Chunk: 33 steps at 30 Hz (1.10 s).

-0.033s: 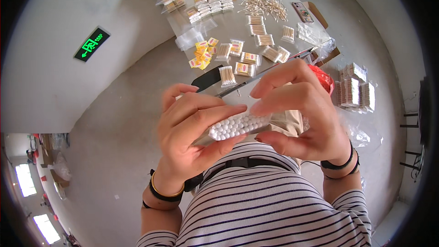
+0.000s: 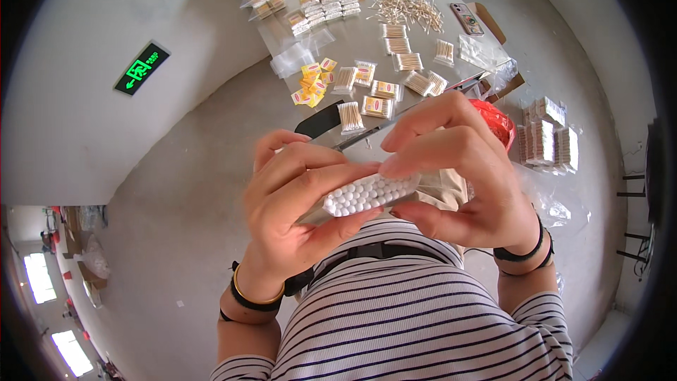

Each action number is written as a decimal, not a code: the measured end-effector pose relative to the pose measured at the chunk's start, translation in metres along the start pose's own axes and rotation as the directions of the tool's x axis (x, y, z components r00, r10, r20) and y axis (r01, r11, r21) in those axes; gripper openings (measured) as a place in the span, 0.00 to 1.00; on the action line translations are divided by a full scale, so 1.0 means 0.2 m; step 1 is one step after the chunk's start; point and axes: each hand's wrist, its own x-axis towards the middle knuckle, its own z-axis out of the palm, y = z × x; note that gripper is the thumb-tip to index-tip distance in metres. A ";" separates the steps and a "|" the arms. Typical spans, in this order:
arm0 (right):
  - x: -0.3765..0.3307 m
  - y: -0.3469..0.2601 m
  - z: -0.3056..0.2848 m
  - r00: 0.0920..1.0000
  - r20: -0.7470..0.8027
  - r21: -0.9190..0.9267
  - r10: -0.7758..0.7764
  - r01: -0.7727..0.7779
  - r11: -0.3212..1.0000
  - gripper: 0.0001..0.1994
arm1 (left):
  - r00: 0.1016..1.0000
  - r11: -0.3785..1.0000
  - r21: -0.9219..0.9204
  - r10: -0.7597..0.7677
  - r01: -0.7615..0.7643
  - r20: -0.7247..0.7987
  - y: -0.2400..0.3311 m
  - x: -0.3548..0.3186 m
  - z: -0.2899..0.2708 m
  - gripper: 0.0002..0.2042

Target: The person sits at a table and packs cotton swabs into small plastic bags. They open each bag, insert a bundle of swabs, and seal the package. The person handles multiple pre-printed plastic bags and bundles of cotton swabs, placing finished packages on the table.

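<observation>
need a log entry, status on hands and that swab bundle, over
Left hand and right hand both gripping cotton swab bundle. Bundle held at chest. Nothing blocking.

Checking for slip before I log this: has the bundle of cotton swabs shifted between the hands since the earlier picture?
No. The swab bundle sits where it was, below the black strip on the table, pinched between left hand and right hand.

L hand (image 2: 296,197) fingers curled, gripping | R hand (image 2: 469,169) fingers pinching, wrists raised
</observation>
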 end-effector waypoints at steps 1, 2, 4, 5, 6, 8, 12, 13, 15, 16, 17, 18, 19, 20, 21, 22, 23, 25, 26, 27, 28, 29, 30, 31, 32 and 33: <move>0.01 0.00 0.01 1.000 0.008 0.012 0.005 -0.005 1.000 0.18 | 1.000 0.999 -0.043 -0.028 0.027 -0.008 0.00 0.00 0.01 0.17; 0.01 0.01 0.01 1.000 0.022 0.020 0.001 -0.001 1.000 0.18 | 0.998 0.995 -0.086 -0.056 0.054 -0.015 0.00 -0.01 0.01 0.18; 0.02 0.02 0.00 0.997 0.059 0.085 0.056 -0.061 0.994 0.17 | 0.977 0.934 -0.286 -0.211 0.213 0.038 0.01 -0.02 0.02 0.19; 0.03 0.03 -0.01 0.990 0.086 0.141 0.112 -0.123 0.982 0.16 | 0.956 0.880 -0.378 -0.282 0.289 0.075 0.02 -0.03 0.02 0.19; 0.03 0.03 -0.01 0.979 0.117 0.193 0.166 -0.186 0.963 0.16 | 0.928 0.789 -0.496 -0.355 0.361 0.112 0.02 -0.03 0.02 0.19; 0.01 0.05 0.01 0.948 0.116 0.373 0.296 -0.318 0.872 0.16 | 0.855 0.547 -0.690 -0.473 0.474 0.212 0.03 -0.04 0.03 0.19; -0.01 0.09 0.05 0.929 0.087 0.571 0.359 -0.342 0.746 0.14 | 0.873 0.463 -0.770 -0.424 0.439 0.242 -0.02 -0.04 0.05 0.20; -0.01 0.10 0.06 0.928 0.084 0.601 0.362 -0.337 0.725 0.14 | 0.881 0.467 -0.773 -0.407 0.428 0.242 -0.04 -0.04 0.05 0.20; -0.02 0.11 0.06 0.920 0.104 0.640 0.378 -0.353 0.683 0.14 | 0.883 0.448 -0.788 -0.399 0.423 0.247 -0.05 -0.04 0.04 0.19; -0.01 0.11 0.05 0.899 0.153 0.657 0.410 -0.403 0.638 0.15 | 0.877 0.424 -0.798 -0.408 0.428 0.253 -0.05 -0.04 0.04 0.19; 0.00 0.10 0.04 0.875 0.202 0.669 0.440 -0.452 0.590 0.16 | 0.871 0.400 -0.808 -0.417 0.432 0.259 -0.05 -0.04 0.03 0.19; 0.00 0.09 0.03 0.847 0.249 0.677 0.470 -0.499 0.540 0.17 | 0.864 0.380 -0.813 -0.425 0.441 0.270 -0.05 -0.04 0.03 0.19; 0.00 0.10 0.03 0.846 0.246 0.688 0.473 -0.496 0.529 0.17 | 0.857 0.361 -0.817 -0.433 0.450 0.280 -0.06 -0.04 0.03 0.18; 0.00 0.11 0.04 0.845 0.244 0.699 0.476 -0.493 0.519 0.17 | 0.849 0.341 -0.821 -0.440 0.458 0.291 -0.06 -0.04 0.03 0.18; 0.00 0.11 0.05 0.846 0.241 0.711 0.475 -0.488 0.507 0.17 | 0.848 0.343 -0.820 -0.446 0.459 0.287 -0.06 -0.04 0.03 0.18; 0.00 0.11 0.05 0.842 0.243 0.721 0.482 -0.489 0.491 0.17 | 0.846 0.346 -0.818 -0.451 0.459 0.283 -0.06 -0.04 0.03 0.18; 0.00 0.12 0.06 0.838 0.245 0.731 0.488 -0.490 0.475 0.17 | 0.844 0.349 -0.817 -0.457 0.459 0.279 -0.06 -0.04 0.04 0.18; 0.00 0.12 0.06 0.827 0.250 0.738 0.503 -0.499 0.454 0.17 | 0.834 0.337 -0.814 -0.470 0.473 0.290 -0.06 -0.04 0.04 0.18; 0.00 0.12 0.06 0.822 0.254 0.737 0.511 -0.506 0.448 0.17 | 0.828 0.331 -0.813 -0.477 0.480 0.295 -0.06 -0.04 0.04 0.18; -0.01 0.13 0.06 0.817 0.258 0.736 0.516 -0.512 0.442 0.17 | 0.818 0.327 -0.805 -0.488 0.495 0.305 -0.05 -0.04 0.04 0.18; -0.01 0.13 0.06 0.817 0.251 0.740 0.520 -0.508 0.441 0.17 | 0.808 0.322 -0.798 -0.498 0.509 0.315 -0.05 -0.04 0.03 0.19; -0.01 0.13 0.06 0.817 0.244 0.743 0.523 -0.504 0.440 0.17 | 0.797 0.318 -0.790 -0.509 0.524 0.324 -0.04 -0.03 0.03 0.19; -0.01 0.13 0.06 0.817 0.237 0.746 0.526 -0.500 0.440 0.16 | 0.781 0.311 -0.782 -0.531 0.540 0.328 -0.04 -0.03 0.03 0.20; -0.01 0.14 0.06 0.827 0.214 0.751 0.520 -0.480 0.454 0.16 | 0.764 0.303 -0.774 -0.553 0.556 0.333 -0.02 -0.02 0.03 0.21; -0.02 0.15 0.06 0.837 0.191 0.755 0.513 -0.459 0.468 0.15 | 0.746 0.295 -0.765 -0.574 0.572 0.337 -0.01 -0.01 0.04 0.22; -0.02 0.15 0.07 0.847 0.170 0.758 0.505 -0.439 0.482 0.14 | 0.755 0.330 -0.749 -0.568 0.574 0.329 -0.02 -0.02 0.04 0.24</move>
